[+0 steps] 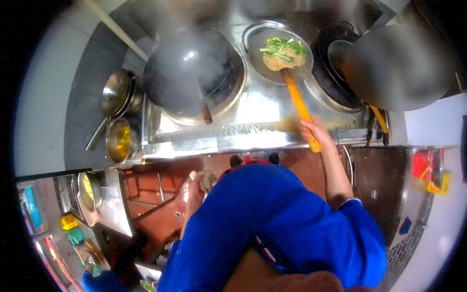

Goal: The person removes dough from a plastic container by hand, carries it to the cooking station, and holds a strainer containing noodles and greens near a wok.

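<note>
My right hand is closed round the orange handle of a strainer. Noodles and green leafy vegetables lie in the strainer's bowl, over a round pot opening on the steel stove. My left hand, low at the left of my body, is closed on a greyish cloth. Left of the strainer stands a large dark wok with steam over it and a ladle resting in it, its brown handle toward me.
Metal strainers and a bowl of yellow liquid stand left of the wok. Another dark wok is at the right. Behind me at the left are a counter and a person's blue sleeve.
</note>
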Motion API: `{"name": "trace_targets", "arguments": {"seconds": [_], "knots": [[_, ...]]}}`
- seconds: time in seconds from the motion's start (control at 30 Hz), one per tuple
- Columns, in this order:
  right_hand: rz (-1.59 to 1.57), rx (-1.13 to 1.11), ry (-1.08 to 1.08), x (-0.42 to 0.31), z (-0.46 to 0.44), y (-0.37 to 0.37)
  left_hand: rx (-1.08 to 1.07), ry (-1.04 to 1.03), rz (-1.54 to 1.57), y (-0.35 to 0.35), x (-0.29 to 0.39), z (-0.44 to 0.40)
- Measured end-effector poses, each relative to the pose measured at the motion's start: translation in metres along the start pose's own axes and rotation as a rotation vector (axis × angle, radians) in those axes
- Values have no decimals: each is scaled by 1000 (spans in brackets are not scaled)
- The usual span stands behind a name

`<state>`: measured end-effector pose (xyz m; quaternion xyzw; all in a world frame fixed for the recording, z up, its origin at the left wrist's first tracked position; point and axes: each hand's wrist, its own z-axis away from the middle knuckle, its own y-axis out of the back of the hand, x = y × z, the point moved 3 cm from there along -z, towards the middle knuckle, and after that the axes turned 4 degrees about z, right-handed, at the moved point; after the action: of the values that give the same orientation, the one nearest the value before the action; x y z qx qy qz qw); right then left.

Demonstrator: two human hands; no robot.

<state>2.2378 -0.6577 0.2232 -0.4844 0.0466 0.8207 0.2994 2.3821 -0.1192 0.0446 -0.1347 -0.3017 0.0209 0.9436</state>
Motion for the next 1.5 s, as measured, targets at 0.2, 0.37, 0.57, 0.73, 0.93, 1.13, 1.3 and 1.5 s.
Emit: {"name": "trace_targets", "arguments": {"seconds": [0.2, 0.37, 0.57, 0.73, 0.93, 1.13, 1.3, 1.5], "knots": [[84, 112, -128, 24, 128, 38, 39, 132, -44, -65, 29, 49], [32, 287, -241, 31, 196, 44, -72, 47, -170, -52, 19, 22], [33, 399, -262, 26, 248, 46, -42, 69, -259, -71, 31, 5], [-10, 479, -238, 21, 273, 44, -378, 130, -63, -67, 25, -22], [17, 486, -247, 25, 274, 40, -279, -16, -405, -80, 37, -9], [34, 398, -223, 26, 180, -41, -337, 42, -472, -173, 57, 14], [-257, 158, -106, 38, 74, -111, -689, 170, -279, -317, 48, 45], [-46, 50, -167, 65, 32, -131, -687, 72, -318, -370, 23, 14]]}}
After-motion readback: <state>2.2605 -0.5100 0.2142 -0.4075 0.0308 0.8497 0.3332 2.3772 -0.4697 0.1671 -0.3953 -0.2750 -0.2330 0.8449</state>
